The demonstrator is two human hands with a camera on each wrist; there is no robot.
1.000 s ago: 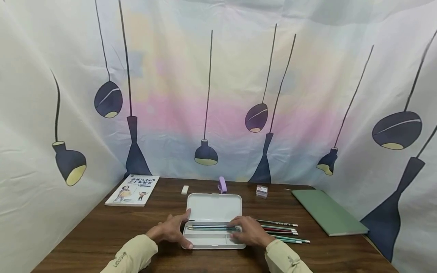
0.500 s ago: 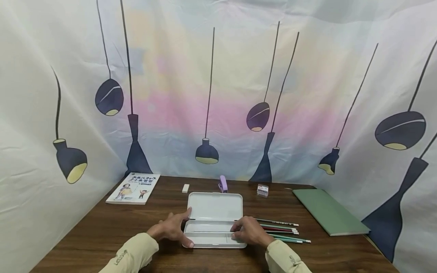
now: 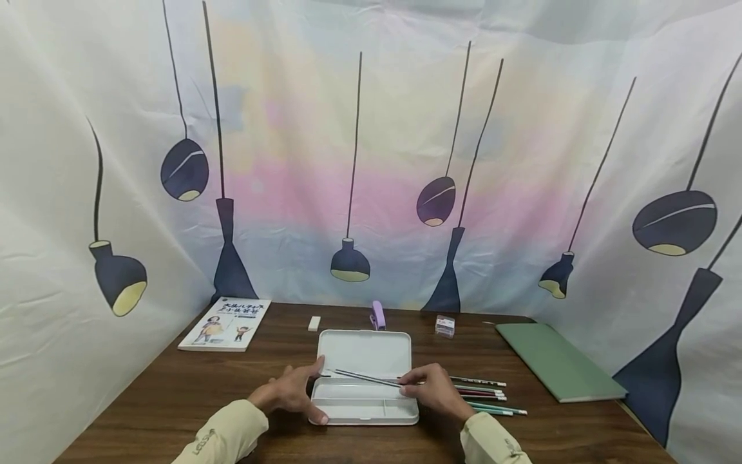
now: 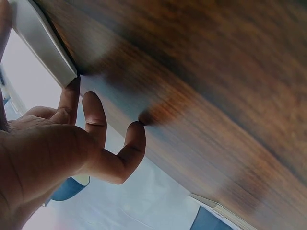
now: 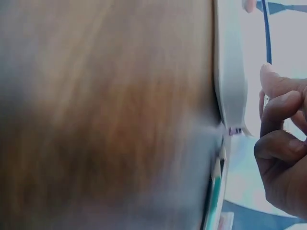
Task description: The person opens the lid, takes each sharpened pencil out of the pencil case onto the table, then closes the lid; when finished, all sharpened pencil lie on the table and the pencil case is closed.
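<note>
An open white pencil case [image 3: 348, 411] lies on the wooden table, its lid tipped back and no pencils in its compartments. My left hand [image 3: 292, 388] grips the case's left end, thumb at the near corner and forefinger by the lid. In the left wrist view, the other fingers hang loosely bent beside the case [image 4: 45, 43]. Above the case's right side my right hand [image 3: 435, 390] pinches thin dark pencils [image 3: 368, 377] by their right end, points slanting up to the left. The right wrist view shows a dark blue pencil [image 5: 267, 36] rising from the fingertips.
Several loose pencils [image 3: 493, 409] lie right of the case. Behind it are a white eraser [image 3: 314, 323], a purple stapler [image 3: 378, 316] and a small clear box [image 3: 444, 326]. A picture book [image 3: 226, 324] lies back left, a green notebook [image 3: 559, 361] right.
The pencils lay flat in the case's back compartment a second ago. My right hand has lifted them out, moving slightly right and up. The left hand keeps its place.
</note>
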